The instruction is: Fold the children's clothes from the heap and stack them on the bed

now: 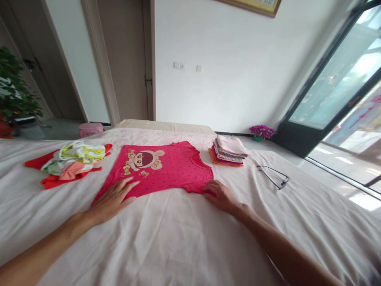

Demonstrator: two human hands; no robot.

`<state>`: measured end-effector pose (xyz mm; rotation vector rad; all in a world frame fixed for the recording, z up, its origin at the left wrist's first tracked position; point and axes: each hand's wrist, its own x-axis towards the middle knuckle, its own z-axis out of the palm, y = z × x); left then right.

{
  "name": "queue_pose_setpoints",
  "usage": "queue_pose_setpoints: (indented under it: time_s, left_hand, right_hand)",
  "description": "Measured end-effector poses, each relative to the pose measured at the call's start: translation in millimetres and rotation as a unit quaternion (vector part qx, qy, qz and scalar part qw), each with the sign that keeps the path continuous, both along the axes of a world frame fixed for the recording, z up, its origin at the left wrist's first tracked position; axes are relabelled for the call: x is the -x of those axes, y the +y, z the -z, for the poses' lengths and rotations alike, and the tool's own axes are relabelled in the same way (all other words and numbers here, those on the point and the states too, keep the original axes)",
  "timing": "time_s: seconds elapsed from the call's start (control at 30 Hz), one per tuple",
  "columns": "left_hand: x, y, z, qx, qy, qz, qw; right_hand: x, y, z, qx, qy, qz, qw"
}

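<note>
A pink-red T-shirt (pixel 175 167) with dark dots and a cartoon girl print lies spread sideways on the pale sheet, its neckline toward the right. My left hand (pixel 114 195) rests flat on the shirt's near left part, by the hem, fingers stretched out and apart. At the near sleeve, my right hand (pixel 222 194) has its fingers curled in on the edge of the cloth; the fingertips are partly hidden.
Left of the shirt is a loose heap of clothes (pixel 77 157). A stack of folded clothes (pixel 228 150) sits beyond the right hand, with eyeglasses (pixel 275 175) further right. All rest on the sheet-covered surface (pixel 175 246). A pink stool (pixel 91 129) stands behind.
</note>
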<state>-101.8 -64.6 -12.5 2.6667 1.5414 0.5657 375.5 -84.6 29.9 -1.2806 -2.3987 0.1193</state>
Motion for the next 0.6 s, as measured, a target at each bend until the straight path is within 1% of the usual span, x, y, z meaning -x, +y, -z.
queue_pose_setpoints:
  time_s: [0.07, 0.13, 0.2, 0.3, 0.37, 0.43, 0.53, 0.6]
  left_hand:
    - [25, -11, 1.0, 0.011, -0.004, -0.003, 1.000]
    - [48, -20, 0.3, 0.005, -0.017, -0.015, 1.000]
    - [67, -26, -1.1, 0.009, -0.021, -0.027, 0.999]
    - [87, -30, -2.8, 0.033, -0.013, -0.024, 0.999]
    - [95, -30, -3.9, 0.051, -0.008, -0.014, 0.999]
    - [98, -27, -5.3, 0.066, -0.009, -0.011, 0.998]
    - [97, -23, -8.1, 0.063, -0.018, -0.022, 0.998]
    - [92, -21, -10.1, 0.050, -0.025, -0.031, 0.998]
  right_hand:
    - [-10, -12, -9.0, 0.019, -0.019, -0.011, 1.000]
    - [-16, -17, -16.8, 0.027, -0.048, -0.003, 0.998]
    - [-16, -15, -21.6, 0.030, -0.096, 0.012, 0.995]
    - [-10, -4, -21.5, 0.022, -0.175, 0.034, 0.984]
    - [-4, 6, -18.0, 0.014, -0.211, 0.052, 0.976]
    - [-1, 14, -14.1, 0.006, -0.221, 0.075, 0.972]
    - [1, 21, -11.0, 0.003, -0.191, 0.112, 0.975]
    - [-1, 22, -11.3, 0.005, -0.159, 0.121, 0.980]
